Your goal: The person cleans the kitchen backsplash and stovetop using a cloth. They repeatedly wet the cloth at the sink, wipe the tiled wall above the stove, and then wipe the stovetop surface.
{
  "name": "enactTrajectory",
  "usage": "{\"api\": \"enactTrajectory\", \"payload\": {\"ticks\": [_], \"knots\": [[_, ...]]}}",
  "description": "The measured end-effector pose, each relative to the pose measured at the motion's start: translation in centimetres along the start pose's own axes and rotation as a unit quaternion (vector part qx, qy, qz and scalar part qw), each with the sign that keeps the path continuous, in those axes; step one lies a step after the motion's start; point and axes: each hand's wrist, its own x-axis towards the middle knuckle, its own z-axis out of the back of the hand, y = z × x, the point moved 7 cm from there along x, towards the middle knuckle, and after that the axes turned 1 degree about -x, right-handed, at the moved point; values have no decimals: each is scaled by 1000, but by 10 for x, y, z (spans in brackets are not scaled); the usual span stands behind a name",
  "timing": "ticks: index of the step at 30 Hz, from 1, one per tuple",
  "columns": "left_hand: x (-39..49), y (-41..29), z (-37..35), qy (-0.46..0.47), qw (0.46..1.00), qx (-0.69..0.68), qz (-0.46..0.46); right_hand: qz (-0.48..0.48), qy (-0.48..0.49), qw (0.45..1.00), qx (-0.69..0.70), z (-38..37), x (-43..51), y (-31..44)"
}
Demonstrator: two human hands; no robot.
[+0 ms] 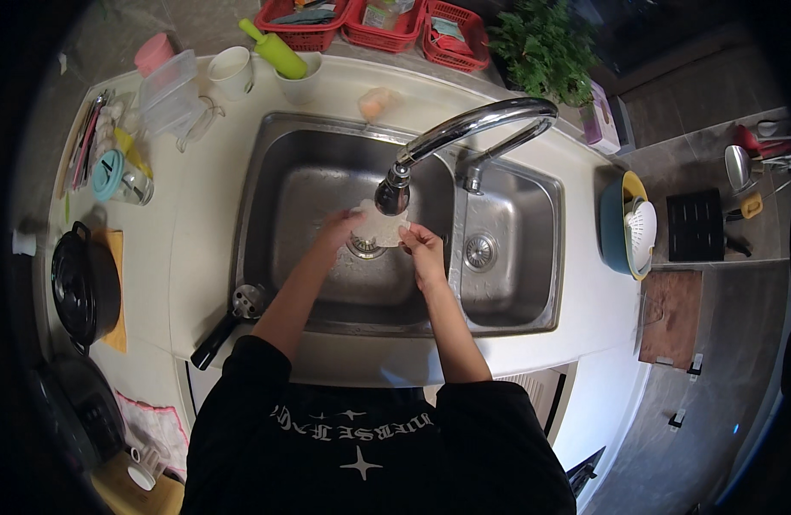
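My left hand [341, 229] and my right hand [424, 250] hold a thin, pale, irregular flat piece [377, 225] between them, above the large basin of a steel double sink [292, 257]. The left fingers grip its left side, and the right thumb and fingers pinch its right edge. Directly over the piece hangs the spray head [393, 192] of the curved chrome faucet [479, 116], hiding part of it. What the piece is made of, I cannot tell. Behind it shows part of the large basin's drain [367, 247].
A black-handled slotted utensil [246, 301] lies at the sink's left front rim. Left stand a black lidded pot [86, 283] and a glass jar [135, 185]. Cups [231, 72] and red baskets [456, 38] line the back. Right are nested colanders [617, 225] and a wooden board [669, 315].
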Motion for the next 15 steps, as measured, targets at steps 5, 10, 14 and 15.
{"api": "enactTrajectory", "payload": {"ticks": [5, 10, 14, 15], "knots": [[-10, -35, 7, -91, 977, 93, -168, 69, -98, 985, -127, 16, 4, 0], [-14, -50, 5, -108, 965, 132, -197, 46, -57, 986, -151, 12, 12, -9], [-8, -38, 3, -50, 987, 76, -133, -55, -22, 997, -46, 7, 16, -19], [-6, -31, 1, -27, 993, 35, -106, -116, -37, 993, -4, 9, 15, -25]]}}
